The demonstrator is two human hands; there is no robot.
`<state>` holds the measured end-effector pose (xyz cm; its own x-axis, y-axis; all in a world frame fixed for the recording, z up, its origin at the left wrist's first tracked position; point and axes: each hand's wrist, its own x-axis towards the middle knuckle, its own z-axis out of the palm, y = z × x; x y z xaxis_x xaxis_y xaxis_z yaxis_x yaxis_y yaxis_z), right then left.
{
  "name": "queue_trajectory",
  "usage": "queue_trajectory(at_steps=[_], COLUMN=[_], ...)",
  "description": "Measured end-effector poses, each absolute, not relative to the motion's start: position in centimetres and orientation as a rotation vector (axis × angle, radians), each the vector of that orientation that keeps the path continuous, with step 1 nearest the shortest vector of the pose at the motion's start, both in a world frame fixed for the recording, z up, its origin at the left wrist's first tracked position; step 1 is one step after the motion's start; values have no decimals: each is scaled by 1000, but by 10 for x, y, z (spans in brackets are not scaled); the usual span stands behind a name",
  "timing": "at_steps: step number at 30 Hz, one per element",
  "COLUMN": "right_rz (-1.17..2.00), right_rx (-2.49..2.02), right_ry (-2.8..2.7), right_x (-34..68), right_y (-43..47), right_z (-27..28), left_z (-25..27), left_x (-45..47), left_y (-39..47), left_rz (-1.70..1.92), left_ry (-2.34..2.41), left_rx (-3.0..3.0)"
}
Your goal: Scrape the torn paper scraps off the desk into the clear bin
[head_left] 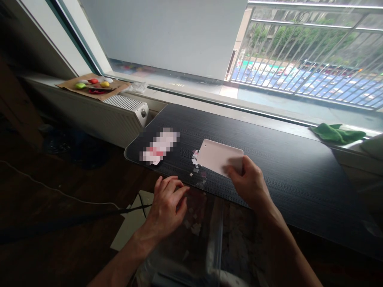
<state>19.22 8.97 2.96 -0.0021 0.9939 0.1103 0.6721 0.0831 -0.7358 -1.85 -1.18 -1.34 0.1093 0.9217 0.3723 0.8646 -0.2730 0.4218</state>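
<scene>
Cardboard sheet (94,85): far left on the sill above the radiator (125,113); it carries small green, red and yellow pieces. Leave it be.
Blurred item (160,147): lies on the dark desk (299,175), left of your work; its detail cannot be read.
Left hand (167,209): yours, cupped at the desk's near edge, fingers loosely curled and together, holding nothing that shows. Keep it just under the lip, so scraps have somewhere to land.
Paper scraps (195,162): small white bits bunched against the card's left edge, a few loose nearer you.
White card (220,159): flat, rounded plastic, tilted with its far edge on the desk, just right of the scraps. Keep that edge pressed down so nothing slips beneath.
Right hand (249,181): yours, pinching the card's near right corner between thumb and fingers. Sweep slowly and evenly toward the cupped hand, I judge.
Green cloth (336,133): far right on the sill, well apart.
</scene>
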Motion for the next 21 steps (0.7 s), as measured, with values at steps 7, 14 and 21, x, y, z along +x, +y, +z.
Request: queue_trajectory(at_steps=[7,14,21], right_rz=[705,897,884], right_rx=[-1643,-1558,-1647], right_ry=[-1741,-1671,-1584], right_x=[203,202,228], right_y=[71,77,75], right_z=[30,15,14], left_z=[-12,-12,-13], left_x=[-16,-17,-17], left_y=[-10,-10,-10], left_rz=[887,905,903], left_ry=[1808,1842,1865], left_rx=[2266,2261,2269])
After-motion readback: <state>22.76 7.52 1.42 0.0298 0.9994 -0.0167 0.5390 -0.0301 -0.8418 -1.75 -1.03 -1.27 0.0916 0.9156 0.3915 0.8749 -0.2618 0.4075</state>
